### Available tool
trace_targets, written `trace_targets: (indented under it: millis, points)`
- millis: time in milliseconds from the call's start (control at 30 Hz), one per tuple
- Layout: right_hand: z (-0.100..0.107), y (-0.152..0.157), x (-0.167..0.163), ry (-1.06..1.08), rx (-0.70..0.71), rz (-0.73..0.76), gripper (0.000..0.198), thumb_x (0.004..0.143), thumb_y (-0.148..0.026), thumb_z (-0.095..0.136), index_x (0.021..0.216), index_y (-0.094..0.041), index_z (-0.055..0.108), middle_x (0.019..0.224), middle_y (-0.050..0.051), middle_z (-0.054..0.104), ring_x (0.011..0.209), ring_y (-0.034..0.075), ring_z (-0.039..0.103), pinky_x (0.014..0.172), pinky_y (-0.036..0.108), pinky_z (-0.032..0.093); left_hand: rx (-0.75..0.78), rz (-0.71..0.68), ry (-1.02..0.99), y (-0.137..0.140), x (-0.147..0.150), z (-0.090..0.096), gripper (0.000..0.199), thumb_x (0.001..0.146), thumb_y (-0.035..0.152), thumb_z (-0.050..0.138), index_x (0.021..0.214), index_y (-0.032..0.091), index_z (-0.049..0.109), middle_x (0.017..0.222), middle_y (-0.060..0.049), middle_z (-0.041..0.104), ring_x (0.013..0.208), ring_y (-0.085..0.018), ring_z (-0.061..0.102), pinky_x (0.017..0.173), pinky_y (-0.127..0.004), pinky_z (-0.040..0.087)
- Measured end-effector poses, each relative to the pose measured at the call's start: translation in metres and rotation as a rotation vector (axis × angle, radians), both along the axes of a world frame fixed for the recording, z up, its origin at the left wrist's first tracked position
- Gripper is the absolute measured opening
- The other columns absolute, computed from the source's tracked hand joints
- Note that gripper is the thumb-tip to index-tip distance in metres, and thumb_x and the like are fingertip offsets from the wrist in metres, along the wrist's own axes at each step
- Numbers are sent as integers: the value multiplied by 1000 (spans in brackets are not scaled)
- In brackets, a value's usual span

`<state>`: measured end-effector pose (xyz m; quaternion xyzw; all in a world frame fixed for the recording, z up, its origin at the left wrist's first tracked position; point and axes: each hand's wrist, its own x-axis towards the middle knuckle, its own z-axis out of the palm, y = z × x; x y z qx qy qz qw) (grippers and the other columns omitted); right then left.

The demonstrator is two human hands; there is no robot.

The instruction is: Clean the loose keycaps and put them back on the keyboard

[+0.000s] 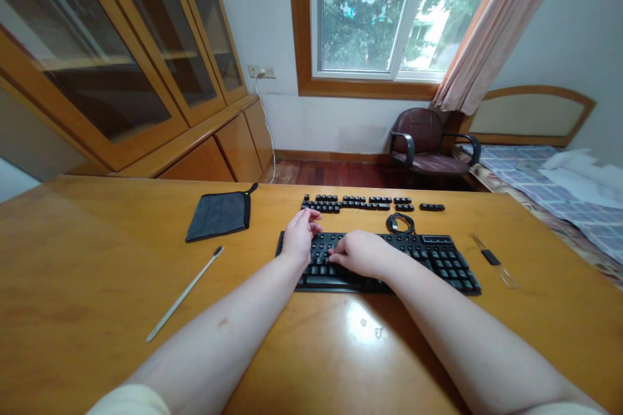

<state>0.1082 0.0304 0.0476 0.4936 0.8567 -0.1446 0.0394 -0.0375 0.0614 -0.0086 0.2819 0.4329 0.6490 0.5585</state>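
Desk (97, 240) smooth varnished wood, glossy, bright glare. Keyboard (350, 282) plastic, mostly matt; loose keycaps (354, 203) plastic too. Pouch (220, 215) soft-looking cloth, matt. Stick (185, 296) smooth, plastic-looking. Wire tool (490, 257) thin metal-looking loops, plastic-looking grip. Chair (423, 133) leather-like, slight sheen. Curtain (501, 32) cloth, matt.

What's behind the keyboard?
Behind the keyboard lie rows of detached keycaps and a coiled cable. The left hand covers part of that strip; anything beneath it can't be seen.

2 hands (360, 251), 1 keyboard (428, 259), 1 cable (394, 226), 1 cloth (221, 215), 1 brush (185, 294), 1 wire tool (490, 257). Loose keycaps (379, 205) run to dozens, too small to count. 1 chair (422, 133).
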Motion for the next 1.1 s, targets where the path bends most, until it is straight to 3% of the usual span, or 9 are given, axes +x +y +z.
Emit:
trace_targets:
  millis: [333, 433, 567, 767, 1100]
  points:
    - [0, 2, 6, 86, -53, -22, 34, 80, -49, 48, 79, -26, 72, 75, 5, 70, 66, 18, 61, 60, 25, 40, -10, -3, -5, -1, 2, 3, 25, 73, 38, 57, 73, 12, 57, 70, -1, 57, 49, -5, 49, 53, -19, 43]
    - [-5, 9, 9, 188, 18, -23, 31, 82, -45, 46, 82, -26, 71, 78, 4, 70, 71, 17, 62, 63, 24, 41, -9, 0, -13, -1, 3, 2, 25, 74, 38, 56, 74, 13, 57, 70, -1, 57, 49, -5, 49, 53, -19, 43]
    - [-17, 20, 14, 267, 165, -167, 31, 85, -41, 44, 95, -23, 67, 91, 5, 68, 80, 17, 61, 73, 26, 43, -6, -2, -19, -1, 4, 1, 25, 75, 38, 55, 73, 13, 57, 70, 0, 57, 49, -5, 49, 52, -19, 42]
    - [-26, 40, 21, 143, 316, -261, 40, 84, -38, 48, 120, -22, 54, 115, 9, 56, 96, 21, 58, 84, 29, 42, 15, -13, -7, 1, 5, -3, 25, 77, 37, 53, 73, 13, 58, 70, -1, 57, 48, -5, 49, 53, -19, 42]
    - [-38, 68, 4, -34, 266, -307, 41, 85, -32, 44, 125, -28, 51, 109, 9, 56, 92, 21, 59, 77, 28, 42, -7, -15, 1, 2, 6, -1, 27, 77, 39, 52, 74, 13, 58, 68, -1, 58, 47, -5, 49, 52, -19, 41]
